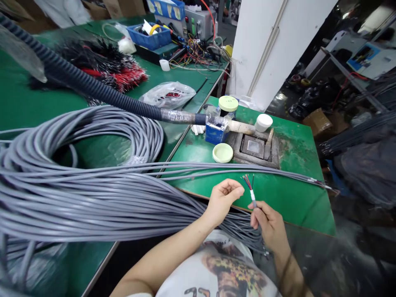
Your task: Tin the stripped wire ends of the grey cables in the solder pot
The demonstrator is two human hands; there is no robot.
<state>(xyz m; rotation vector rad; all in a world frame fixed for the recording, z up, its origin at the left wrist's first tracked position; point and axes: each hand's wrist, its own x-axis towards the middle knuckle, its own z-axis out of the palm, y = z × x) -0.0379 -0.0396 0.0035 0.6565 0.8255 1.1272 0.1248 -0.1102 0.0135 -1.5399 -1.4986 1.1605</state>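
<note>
My right hand [268, 222] pinches a grey cable [254, 203] just below its stripped end, which points up. A white sleeve [252, 194] wraps the cable there, and several thin red, black and dark wires [248, 182] fan out above it with bare tips. To the left of these wires my left hand [223, 201] is closed, thumb against curled fingers, apart from the cable. Whether anything small is between those fingertips cannot be made out. Behind both hands, other grey cables [216, 166] lie across the green bench, their stripped ends at the right.
A large coil of grey cable [148, 140] fills the left. Ahead stand a square solder pot [253, 146], a pale green dish [222, 153], a white cup [263, 122] and a lidded jar [228, 104]. A ribbed hose [123, 97] crosses above the bench towards the pot.
</note>
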